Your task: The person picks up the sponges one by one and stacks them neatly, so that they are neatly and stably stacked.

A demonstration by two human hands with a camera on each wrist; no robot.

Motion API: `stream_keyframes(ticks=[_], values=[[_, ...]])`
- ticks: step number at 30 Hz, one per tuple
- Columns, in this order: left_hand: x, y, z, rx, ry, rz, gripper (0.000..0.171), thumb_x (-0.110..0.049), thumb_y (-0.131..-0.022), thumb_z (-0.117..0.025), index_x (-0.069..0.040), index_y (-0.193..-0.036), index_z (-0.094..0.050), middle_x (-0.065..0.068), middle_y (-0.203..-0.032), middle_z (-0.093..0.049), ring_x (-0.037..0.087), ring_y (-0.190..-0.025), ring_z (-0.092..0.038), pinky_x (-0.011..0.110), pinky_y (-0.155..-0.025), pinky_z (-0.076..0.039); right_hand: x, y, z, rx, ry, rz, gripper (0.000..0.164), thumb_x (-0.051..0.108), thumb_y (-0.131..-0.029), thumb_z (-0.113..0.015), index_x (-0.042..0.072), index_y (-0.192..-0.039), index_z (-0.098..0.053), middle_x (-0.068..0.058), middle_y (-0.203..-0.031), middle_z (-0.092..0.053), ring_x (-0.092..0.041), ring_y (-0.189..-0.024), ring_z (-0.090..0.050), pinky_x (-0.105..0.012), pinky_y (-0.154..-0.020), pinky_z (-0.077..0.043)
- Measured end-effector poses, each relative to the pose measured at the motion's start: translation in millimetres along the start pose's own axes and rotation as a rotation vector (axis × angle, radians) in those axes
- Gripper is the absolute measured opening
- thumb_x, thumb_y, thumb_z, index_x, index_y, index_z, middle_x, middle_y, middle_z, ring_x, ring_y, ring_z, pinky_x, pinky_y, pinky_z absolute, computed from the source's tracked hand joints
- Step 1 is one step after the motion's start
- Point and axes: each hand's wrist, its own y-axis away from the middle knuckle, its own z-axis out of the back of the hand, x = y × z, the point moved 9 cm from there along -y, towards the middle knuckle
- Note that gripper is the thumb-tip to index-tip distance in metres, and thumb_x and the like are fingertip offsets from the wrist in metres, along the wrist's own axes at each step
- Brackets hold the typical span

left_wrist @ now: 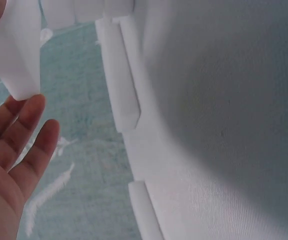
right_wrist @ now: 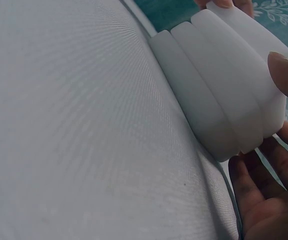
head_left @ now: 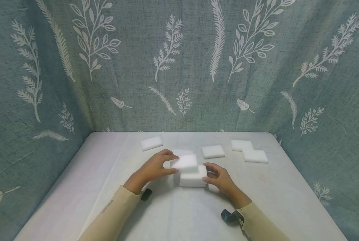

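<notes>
My left hand [head_left: 158,166] pinches a white sponge block [head_left: 185,162] between thumb and fingers. That block is above and a little left of a stack of similar white sponges [head_left: 193,180]; in the right wrist view it sits at the top of the stack [right_wrist: 209,95], which shows three layers beneath it. At the stack's right end, my right hand [head_left: 220,179] grips with its thumb in front and fingers behind. In the left wrist view, fingertips [left_wrist: 35,102] touch the lower edge of the held sponge [left_wrist: 21,50].
Single sponges lie farther back on the white table [head_left: 227,214]: one at left [head_left: 151,143], one right of centre [head_left: 213,152], and two touching at right [head_left: 241,145]. Another [head_left: 183,152] is partly hidden behind the held block. A patterned curtain [head_left: 179,67] encloses the back and sides.
</notes>
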Motion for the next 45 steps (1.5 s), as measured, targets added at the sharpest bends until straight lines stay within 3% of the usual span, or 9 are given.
stream_keyframes(ticks=[8,18,32,45], values=[[-9.9,-2.9,-2.2,0.002,-0.019,-0.034,0.052,-0.048,-0.083,-0.075,-0.019,-0.125,-0.067,0.000,-0.120,-0.057,0.018,-0.109,-0.056,0.039,-0.094,-0.048,-1.9,-0.2,0.7,-0.003,0.004,-0.019,0.064,0.013,-0.082,-0.079,-0.003,-0.137,-0.049,-0.027,-0.138,-0.048,-0.041,-0.122,-0.052,-0.034,-0.097,-0.046],[-18.6,-7.1,-12.9,0.050,-0.003,-0.020,0.052,-0.049,-0.084,-0.073,-0.020,-0.126,-0.067,0.001,-0.124,-0.057,0.019,-0.113,-0.054,0.040,-0.095,-0.047,0.1,0.9,-0.3,0.001,-0.006,-0.015,0.067,0.016,-0.081,-0.080,-0.003,-0.137,-0.048,-0.027,-0.136,-0.049,-0.042,-0.121,-0.053,-0.034,-0.096,-0.047],[-29.8,-11.3,-22.9,0.074,0.001,-0.064,0.050,-0.048,-0.085,-0.072,-0.020,-0.126,-0.066,-0.001,-0.123,-0.056,0.016,-0.111,-0.054,0.038,-0.095,-0.048,-0.4,1.0,-1.3,-0.007,-0.012,-0.029,0.067,0.007,-0.083,-0.078,-0.005,-0.140,-0.044,-0.028,-0.141,-0.044,-0.042,-0.123,-0.050,-0.039,-0.097,-0.046],[-34.1,-8.2,-22.7,0.062,0.011,-0.074,0.049,-0.048,-0.085,-0.073,-0.020,-0.125,-0.066,-0.002,-0.122,-0.055,0.015,-0.110,-0.054,0.037,-0.093,-0.048,2.0,-0.7,0.2,-0.012,-0.023,-0.019,0.068,0.007,-0.081,-0.079,-0.007,-0.138,-0.045,-0.029,-0.139,-0.046,-0.042,-0.122,-0.051,-0.032,-0.095,-0.047]])
